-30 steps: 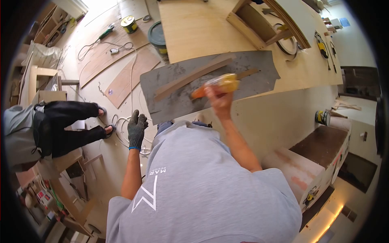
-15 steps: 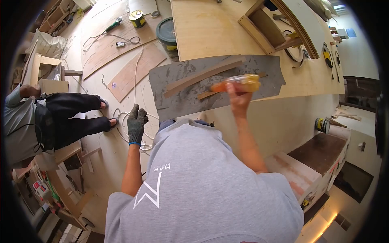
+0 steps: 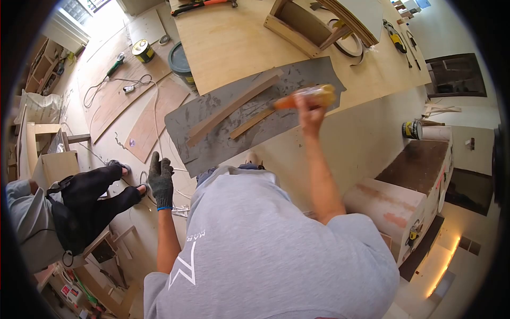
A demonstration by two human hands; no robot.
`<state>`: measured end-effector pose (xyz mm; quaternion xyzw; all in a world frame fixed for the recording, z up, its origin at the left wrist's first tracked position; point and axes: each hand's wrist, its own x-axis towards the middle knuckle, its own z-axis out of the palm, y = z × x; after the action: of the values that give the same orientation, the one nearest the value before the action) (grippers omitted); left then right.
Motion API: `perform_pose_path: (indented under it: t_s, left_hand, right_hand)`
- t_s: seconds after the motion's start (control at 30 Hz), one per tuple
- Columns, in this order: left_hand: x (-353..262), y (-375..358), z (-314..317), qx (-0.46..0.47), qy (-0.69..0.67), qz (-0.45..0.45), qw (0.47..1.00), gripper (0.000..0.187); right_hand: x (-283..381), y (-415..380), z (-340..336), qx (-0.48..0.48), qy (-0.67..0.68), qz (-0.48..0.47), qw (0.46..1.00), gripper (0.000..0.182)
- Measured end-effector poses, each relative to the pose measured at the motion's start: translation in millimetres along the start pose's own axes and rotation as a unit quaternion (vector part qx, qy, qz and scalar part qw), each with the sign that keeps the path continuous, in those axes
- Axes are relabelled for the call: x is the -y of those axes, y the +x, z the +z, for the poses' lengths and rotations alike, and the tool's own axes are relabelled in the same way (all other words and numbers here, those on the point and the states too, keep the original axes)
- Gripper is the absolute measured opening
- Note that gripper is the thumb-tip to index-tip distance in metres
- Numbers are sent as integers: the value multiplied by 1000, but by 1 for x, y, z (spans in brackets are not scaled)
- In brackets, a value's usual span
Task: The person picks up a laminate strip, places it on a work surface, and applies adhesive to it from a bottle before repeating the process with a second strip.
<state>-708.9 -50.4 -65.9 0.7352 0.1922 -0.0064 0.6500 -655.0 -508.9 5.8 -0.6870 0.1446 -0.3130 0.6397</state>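
Observation:
My bare right hand (image 3: 310, 116) is wrapped round a see-through bottle with amber contents (image 3: 322, 95), held nearly level above the grey sheet (image 3: 303, 73). The bottle's orange end points left, at the upper end of a thin wooden strip (image 3: 249, 125); whether they touch cannot be made out. A longer, wider brown strip (image 3: 234, 110) lies beside the thin one on the stained sheet. Off to the left, my left hand (image 3: 160, 182), in a dark knitted glove with a blue cuff, hangs over the floor with its fingers stretched out and holds nothing.
Plywood (image 3: 228, 42) supports part of the sheet; a wooden frame (image 3: 295, 37) and yellow-black tool (image 3: 393, 36) rest on it. On the left floor are boards, cables, a grinder (image 3: 115, 64), a can (image 3: 142, 50) and a lidded bucket (image 3: 179, 59). A person (image 3: 79, 207) stands at left.
The view has turned, so the sheet and strips appear more slanted and further left. The bottle stays in my right hand, and its orange end shows near the thin strip's upper end.

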Motion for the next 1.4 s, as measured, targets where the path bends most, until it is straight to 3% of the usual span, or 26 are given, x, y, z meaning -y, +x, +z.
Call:
perform_pose_path:
  t_s: [0.07,0.17,0.3,0.37,0.47,0.57,0.6,0.63,0.7,0.73,0.83,0.87,0.97,1.13,1.2,1.23,1.4]
  left_hand:
    - [-5,2,5,24,16,17,999,53]
    - [-24,0,24,52,62,17,997,53]
    - [-27,7,38,67,139,30,988,57]
    - [-29,9,41,59,177,35,982,59]
    - [-45,2,46,46,223,90,970,60]
    - [-55,-3,50,33,343,198,918,68]
    - [-59,-6,53,41,397,183,899,82]
    - [-57,-7,57,45,375,224,898,86]
    - [-52,-5,60,58,450,235,860,81]
    - [-54,-4,65,59,457,231,857,70]
    - [-42,6,71,83,424,174,885,58]
    - [-35,9,73,68,424,224,875,48]
    - [-46,9,85,57,463,242,851,44]
    - [-62,-2,93,47,379,335,861,41]
    - [-69,-16,95,72,240,139,958,41]
    - [-77,-23,98,83,165,36,982,41]
    - [-59,-18,99,70,48,-56,995,45]
  right_hand:
    - [-21,33,-28,-35,-43,-65,996,33]
    - [-26,22,-20,-14,-34,-36,999,30]
    - [-14,-68,43,159,25,63,985,38]
    - [3,-105,71,171,16,105,980,33]
    - [18,-87,71,206,109,121,965,34]
    - [-5,-44,42,0,236,190,953,34]
    - [0,-26,27,-9,232,180,956,32]
    - [8,-9,8,-13,230,172,958,30]
    - [-6,12,-26,-75,201,153,965,31]
    - [-8,20,-42,-70,192,141,969,33]
    - [1,27,-56,-75,193,107,972,36]
    - [7,31,-59,-85,194,95,973,36]
    - [18,46,-79,-128,230,98,960,43]
    - [21,78,-146,-189,289,95,934,40]
    - [18,84,-172,-214,312,95,921,40]
    - [17,83,-182,-219,315,98,918,40]
    - [4,67,-206,-229,305,116,917,41]
